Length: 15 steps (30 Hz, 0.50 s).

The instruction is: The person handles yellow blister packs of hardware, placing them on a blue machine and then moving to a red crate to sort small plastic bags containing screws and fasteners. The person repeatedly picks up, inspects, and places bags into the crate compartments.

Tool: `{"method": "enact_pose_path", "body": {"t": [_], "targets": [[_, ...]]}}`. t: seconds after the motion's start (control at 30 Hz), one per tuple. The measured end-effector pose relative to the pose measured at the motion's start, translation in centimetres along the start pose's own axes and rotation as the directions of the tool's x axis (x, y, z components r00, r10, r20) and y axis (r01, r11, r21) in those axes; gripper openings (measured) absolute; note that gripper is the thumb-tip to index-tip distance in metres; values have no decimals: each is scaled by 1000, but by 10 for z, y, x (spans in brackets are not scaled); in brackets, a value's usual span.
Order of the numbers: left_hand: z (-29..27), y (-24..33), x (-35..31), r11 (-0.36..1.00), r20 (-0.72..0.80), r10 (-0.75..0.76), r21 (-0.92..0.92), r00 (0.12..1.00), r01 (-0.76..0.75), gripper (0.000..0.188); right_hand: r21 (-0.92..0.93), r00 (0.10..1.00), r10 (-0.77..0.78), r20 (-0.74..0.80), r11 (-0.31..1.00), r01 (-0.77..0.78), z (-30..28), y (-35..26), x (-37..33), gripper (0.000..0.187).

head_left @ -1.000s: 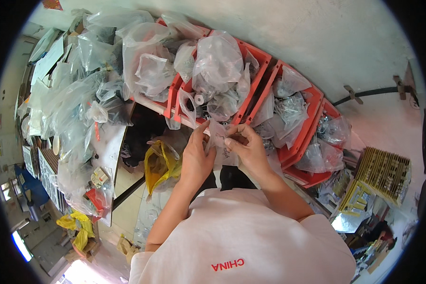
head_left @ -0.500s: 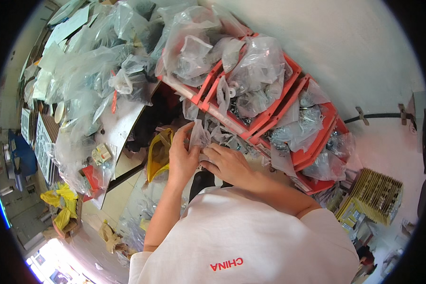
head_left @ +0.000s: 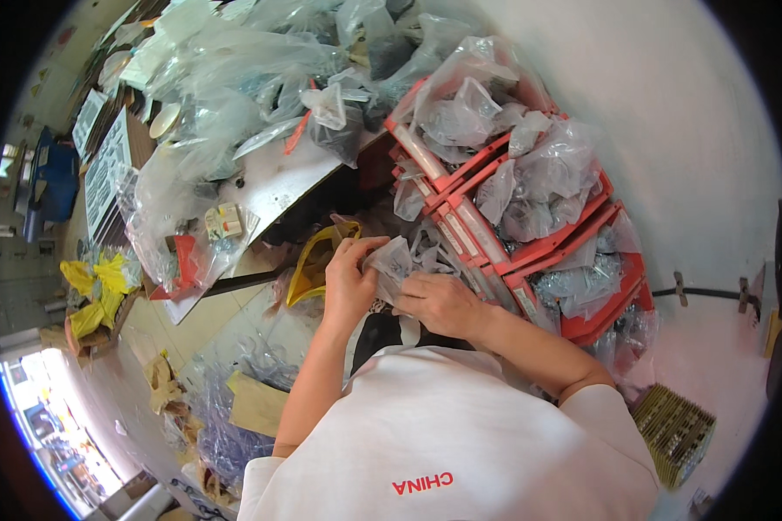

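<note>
Both hands, left hand (head_left: 346, 286) and right hand (head_left: 439, 304), pinch a small clear bag (head_left: 391, 260) at centre frame; red bins (head_left: 530, 252) against white wall (head_left: 695, 148) upper right, cluttered table (head_left: 278, 187) upper left

This looks like a small parts workshop or storeroom. Red plastic bins (head_left: 530, 252) stacked against a white wall (head_left: 669, 130) overflow with clear bags of small hardware (head_left: 460, 113). More bags (head_left: 235, 78) bury the tabletop (head_left: 278, 187), and scraps litter the floor (head_left: 191, 330).
</note>
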State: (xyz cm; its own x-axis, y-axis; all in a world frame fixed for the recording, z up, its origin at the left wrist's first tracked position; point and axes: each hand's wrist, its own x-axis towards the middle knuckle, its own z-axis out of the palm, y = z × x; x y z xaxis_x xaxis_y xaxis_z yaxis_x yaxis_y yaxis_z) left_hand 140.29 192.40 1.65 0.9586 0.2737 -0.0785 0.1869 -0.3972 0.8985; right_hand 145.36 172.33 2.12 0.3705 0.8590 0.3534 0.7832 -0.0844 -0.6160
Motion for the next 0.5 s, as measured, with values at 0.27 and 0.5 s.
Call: {"method": "enact_pose_path", "body": {"t": [0.27,0.5], "targets": [[-10,-7,-11,992,-45,-86,-92,995,81,48,50,992,-121,45,992,119,-12,-8,21,8],[-25,16,-12,991,-353,-9,120,936,54,48,-235,972,200,-121,946,-224,23,-22,56,7]]}}
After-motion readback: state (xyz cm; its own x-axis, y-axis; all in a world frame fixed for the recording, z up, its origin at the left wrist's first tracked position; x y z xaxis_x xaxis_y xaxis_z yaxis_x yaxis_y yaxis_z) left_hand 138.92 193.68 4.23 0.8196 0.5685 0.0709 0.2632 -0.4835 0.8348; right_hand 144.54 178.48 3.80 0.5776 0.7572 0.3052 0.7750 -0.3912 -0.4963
